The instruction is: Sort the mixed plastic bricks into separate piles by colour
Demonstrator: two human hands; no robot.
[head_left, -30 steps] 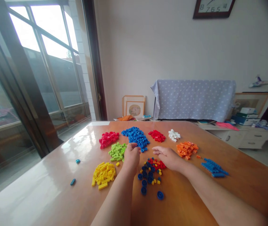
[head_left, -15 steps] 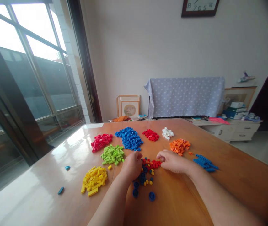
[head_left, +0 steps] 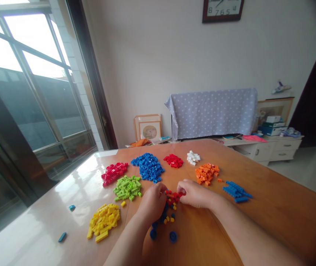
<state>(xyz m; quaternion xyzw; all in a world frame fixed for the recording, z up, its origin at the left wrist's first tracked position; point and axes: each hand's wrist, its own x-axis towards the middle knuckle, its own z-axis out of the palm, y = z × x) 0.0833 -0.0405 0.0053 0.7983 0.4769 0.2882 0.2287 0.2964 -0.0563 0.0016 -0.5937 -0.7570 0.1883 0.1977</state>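
Observation:
My left hand (head_left: 153,201) rests at the left edge of a small mixed heap, its fingers curled and their tips partly hidden. Across from it, my right hand (head_left: 193,194) has its fingers bent in against the red toy bricks (head_left: 173,198) of that heap; what its fingertips pinch, if anything, is hidden. Close below lie small yellow bricks (head_left: 169,220) and dark blue round wheel-like pieces (head_left: 172,236). Part of the heap is covered by my left hand.
Sorted piles ring the hands on the wooden table (head_left: 202,244): yellow (head_left: 104,221), lime green (head_left: 127,187), dark red (head_left: 115,173), blue round pieces (head_left: 148,167), red (head_left: 173,160), white (head_left: 193,157), orange (head_left: 207,173) and long blue bricks (head_left: 236,191). Two teal pieces (head_left: 62,236) lie at left.
My right hand has come in closer to my left, onto the red bricks, with its fingers curled further. The whole view has shifted slightly, moving the piles leftward in the picture.

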